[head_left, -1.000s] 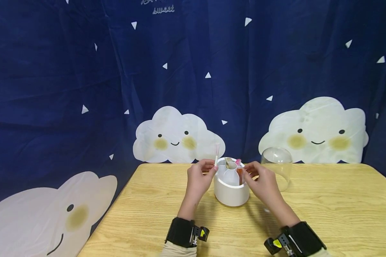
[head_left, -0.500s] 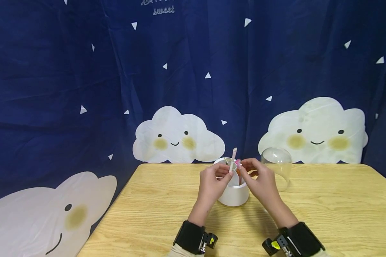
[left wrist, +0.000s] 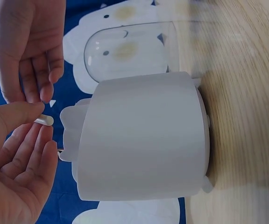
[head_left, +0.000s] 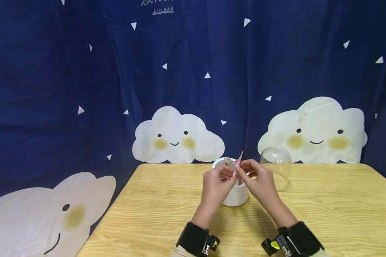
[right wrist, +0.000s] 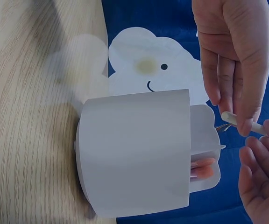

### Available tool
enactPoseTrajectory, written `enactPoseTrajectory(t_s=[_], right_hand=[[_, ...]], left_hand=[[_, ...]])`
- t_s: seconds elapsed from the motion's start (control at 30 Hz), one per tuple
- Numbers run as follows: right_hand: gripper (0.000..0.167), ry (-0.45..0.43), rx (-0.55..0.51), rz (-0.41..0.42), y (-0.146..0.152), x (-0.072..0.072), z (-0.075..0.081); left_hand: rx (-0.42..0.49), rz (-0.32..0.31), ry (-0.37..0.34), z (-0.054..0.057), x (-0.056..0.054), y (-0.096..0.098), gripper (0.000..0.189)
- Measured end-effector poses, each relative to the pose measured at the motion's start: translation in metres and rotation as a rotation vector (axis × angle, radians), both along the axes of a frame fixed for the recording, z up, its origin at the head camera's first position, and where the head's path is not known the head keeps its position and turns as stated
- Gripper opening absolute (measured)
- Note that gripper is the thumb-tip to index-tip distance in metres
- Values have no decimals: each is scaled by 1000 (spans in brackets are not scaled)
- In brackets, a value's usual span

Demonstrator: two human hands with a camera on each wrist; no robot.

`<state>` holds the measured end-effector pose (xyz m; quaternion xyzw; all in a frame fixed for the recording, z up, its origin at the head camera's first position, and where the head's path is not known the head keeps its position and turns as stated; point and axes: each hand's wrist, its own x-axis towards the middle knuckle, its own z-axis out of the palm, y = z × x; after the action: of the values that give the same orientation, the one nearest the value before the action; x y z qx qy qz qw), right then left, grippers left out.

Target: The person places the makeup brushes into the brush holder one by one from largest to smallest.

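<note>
Both hands meet just above the near rim of a white round divided holder [head_left: 234,198]. Between thumb and fingertips my left hand [head_left: 216,184] pinches a slim white stick [left wrist: 45,120] with a pink pointed top. My right hand [head_left: 261,180] has its thumb and fingertips on the stick's upper part, pinching it too. The right wrist view shows the stick's rounded white lower end sticking out past the left thumb. Inside the holder stand orange-pink pieces [right wrist: 202,169]; the rest of its contents is largely hidden by its wall and the hands.
A clear dome cover [head_left: 276,167] stands on the wooden table [head_left: 334,207], right of and slightly behind the holder. Behind the table hangs a dark blue curtain [head_left: 193,89] with cloud prints.
My left hand has moved right with the stick, from the holder's left side to meet the right hand. The stick's top now leans right. The right hand has shifted slightly and now pinches the stick.
</note>
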<state>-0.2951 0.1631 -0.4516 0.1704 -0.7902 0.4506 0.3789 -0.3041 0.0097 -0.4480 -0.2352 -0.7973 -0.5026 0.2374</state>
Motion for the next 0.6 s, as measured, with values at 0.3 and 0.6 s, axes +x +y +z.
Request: enactPoseTrajectory(t_s=[0.3, 0.6], right_hand=[[8, -1, 5, 0, 4, 0, 2], [7, -44, -64, -65, 10, -1, 5]], left_hand=[[-14, -25, -13, 2, -1, -1, 8], [87, 183, 59, -6, -17, -19, 14]])
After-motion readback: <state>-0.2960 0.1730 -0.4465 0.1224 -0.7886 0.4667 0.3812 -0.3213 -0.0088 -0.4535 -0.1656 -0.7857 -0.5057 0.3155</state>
